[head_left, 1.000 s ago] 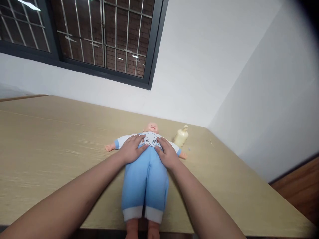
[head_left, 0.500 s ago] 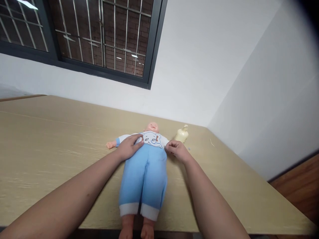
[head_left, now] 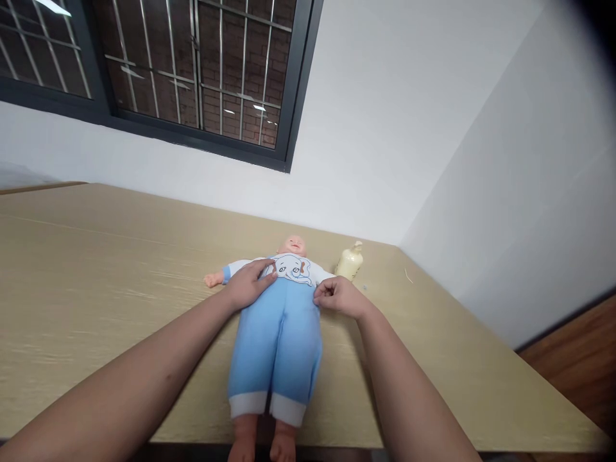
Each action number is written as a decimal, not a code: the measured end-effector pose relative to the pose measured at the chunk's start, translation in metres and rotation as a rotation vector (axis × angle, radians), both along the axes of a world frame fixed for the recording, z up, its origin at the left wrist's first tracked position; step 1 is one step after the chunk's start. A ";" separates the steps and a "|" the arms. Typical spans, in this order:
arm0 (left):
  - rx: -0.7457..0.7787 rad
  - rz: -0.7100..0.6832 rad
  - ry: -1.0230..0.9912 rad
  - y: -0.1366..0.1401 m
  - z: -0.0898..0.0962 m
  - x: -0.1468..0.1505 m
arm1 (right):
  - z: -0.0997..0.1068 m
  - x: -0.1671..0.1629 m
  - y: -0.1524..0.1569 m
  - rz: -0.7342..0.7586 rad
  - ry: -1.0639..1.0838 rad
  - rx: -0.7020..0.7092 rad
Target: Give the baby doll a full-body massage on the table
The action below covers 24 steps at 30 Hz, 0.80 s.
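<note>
A baby doll (head_left: 294, 245) lies on its back, head toward the wall and bare feet at the near table edge. It wears a white top (head_left: 291, 265) with an elephant face on the chest and light blue trousers (head_left: 275, 340) with white cuffs. My left hand (head_left: 249, 283) rests on the left side of the doll's belly, fingers spread. At the right side of the waist, my right hand (head_left: 341, 296) pinches the edge of the trousers between thumb and fingers. The doll's arm on that side is partly hidden behind my right hand.
A cream pump bottle (head_left: 349, 262) stands just beyond my right hand. A thin pale strip (head_left: 409, 276) and a tiny blue bit (head_left: 364, 287) lie on the wooden table (head_left: 120, 256). Behind are a white wall and a barred window (head_left: 192, 70).
My right hand has shifted slightly down along the doll's side, from the lower edge of the top to the trouser waist. My left hand has stayed in place.
</note>
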<state>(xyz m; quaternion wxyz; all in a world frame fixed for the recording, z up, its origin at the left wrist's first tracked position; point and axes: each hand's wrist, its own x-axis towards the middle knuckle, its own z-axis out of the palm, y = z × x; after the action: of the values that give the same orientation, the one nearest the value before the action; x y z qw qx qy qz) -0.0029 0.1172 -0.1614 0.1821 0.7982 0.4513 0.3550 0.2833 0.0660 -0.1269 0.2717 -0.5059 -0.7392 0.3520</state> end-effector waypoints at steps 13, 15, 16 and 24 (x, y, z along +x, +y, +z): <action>-0.031 0.007 0.005 0.000 0.000 -0.001 | 0.012 0.020 -0.004 -0.095 0.030 0.048; -0.039 0.005 0.004 0.000 0.000 -0.001 | 0.011 0.024 -0.003 -0.107 0.014 0.024; -0.040 0.005 0.003 0.001 0.000 -0.001 | 0.010 0.024 -0.003 -0.100 0.012 0.012; -0.037 0.022 0.017 0.000 0.001 0.000 | 0.004 0.019 0.000 -0.039 0.002 -0.024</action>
<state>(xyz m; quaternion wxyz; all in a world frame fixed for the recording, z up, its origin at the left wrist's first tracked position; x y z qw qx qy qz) -0.0032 0.1168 -0.1603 0.1889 0.7926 0.4680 0.3420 0.3026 0.0661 -0.1233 0.2731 -0.5230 -0.7248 0.3557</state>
